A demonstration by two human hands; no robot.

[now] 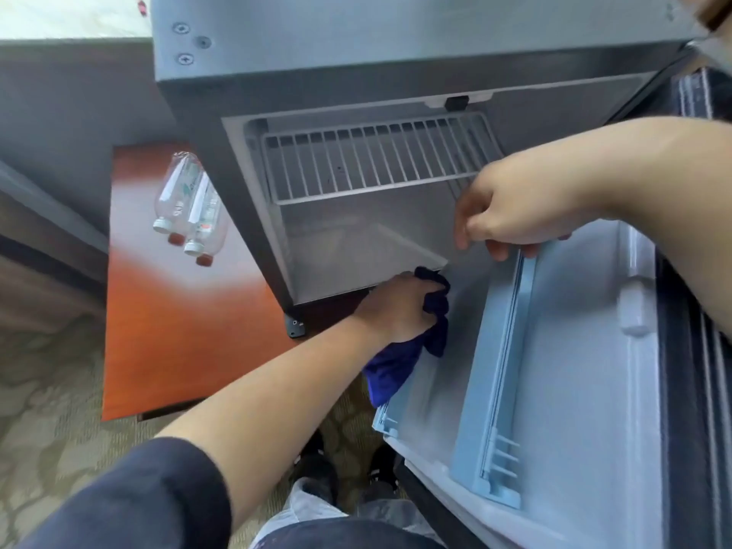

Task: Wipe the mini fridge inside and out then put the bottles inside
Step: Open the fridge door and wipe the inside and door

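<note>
Mini fridge (pixel 396 33): wiping of the inside is the step in hand, I judge. The left hand (pixel 396 307) has its fingers closed round a bunched blue cloth (pixel 396 370) and presses it at the bottom front corner of the cabinet, just where the cabinet floor meets the hinge side of the door (pixel 586 311). The rest of the cloth hangs below the wrist. Bunched like this it makes a thick pad for a narrow corner, prob. the reason it is not spread flat.

The right hand (pixel 511 208) is above, well apart from the cloth, w/ fingers curled over the upper end of the light-blue door rail (pixel 491 370). It seems to hold the door steady & wide open, so the wiping push does not swing it. The exact grip is a bit blurred.

Outward: the door is open to the right, its inner liner faces the camera and the rail runs along it. In the cabinet the wire shelf (pixel 368 160) sits high. No bottle is inside yet, which fits w/ wiping first, loading after.

The fridge stands on a red-brown wooden surface (pixel 166 330). The bottles (pixel 190 208) lie on their sides on this surface, just left of the fridge, touching one another, caps (white, red) toward the person. They are approx. four, I cannot count for sure. They are parked out of the cloth's way but near enough to reach. Beside and below the surface is patterned carpet (pixel 47 370).
</note>
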